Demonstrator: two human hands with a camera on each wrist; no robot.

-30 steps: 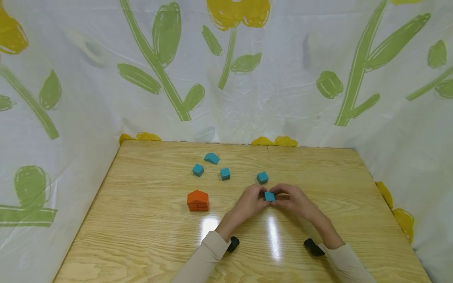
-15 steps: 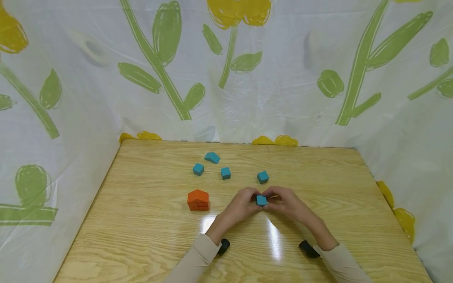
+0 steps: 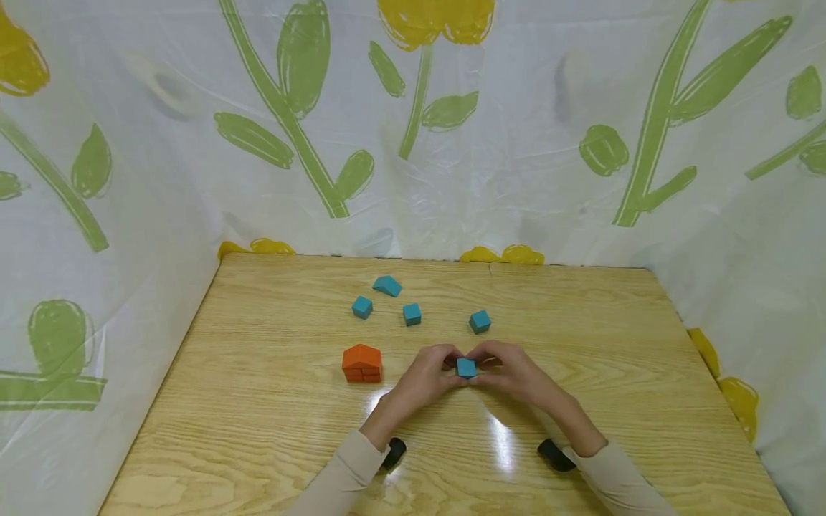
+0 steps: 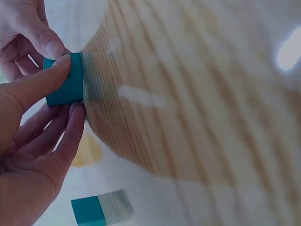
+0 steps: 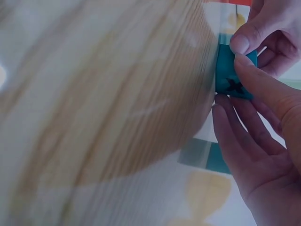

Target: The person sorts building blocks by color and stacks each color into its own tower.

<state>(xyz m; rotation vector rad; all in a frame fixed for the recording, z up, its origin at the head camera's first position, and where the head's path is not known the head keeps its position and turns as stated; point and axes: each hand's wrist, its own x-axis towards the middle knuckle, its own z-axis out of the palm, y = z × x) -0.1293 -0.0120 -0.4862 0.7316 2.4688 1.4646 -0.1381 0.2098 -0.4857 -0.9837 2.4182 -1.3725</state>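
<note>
Both hands hold one small blue block (image 3: 466,368) between them, low over the wooden table (image 3: 258,430). My left hand (image 3: 422,378) pinches it from the left, its thumb on the near face in the left wrist view. From the right, my right hand (image 3: 516,371) pinches the same block, and the two thumb tips nearly meet on it. In the right wrist view a black X-like mark shows on the block's face (image 5: 235,77). Just beyond the hands sits a blue cube (image 3: 480,322).
Left of the hands stands a small house-shaped stack of orange blocks (image 3: 362,363). Farther back are two blue cubes, one left (image 3: 362,307) and one nearer the middle (image 3: 411,314), and a blue arched block (image 3: 387,286). Flower-printed white sheeting (image 3: 503,179) walls the table.
Both hands have moved left and slightly nearer with the blue block held between them. The other blocks and the orange stack stay in place.
</note>
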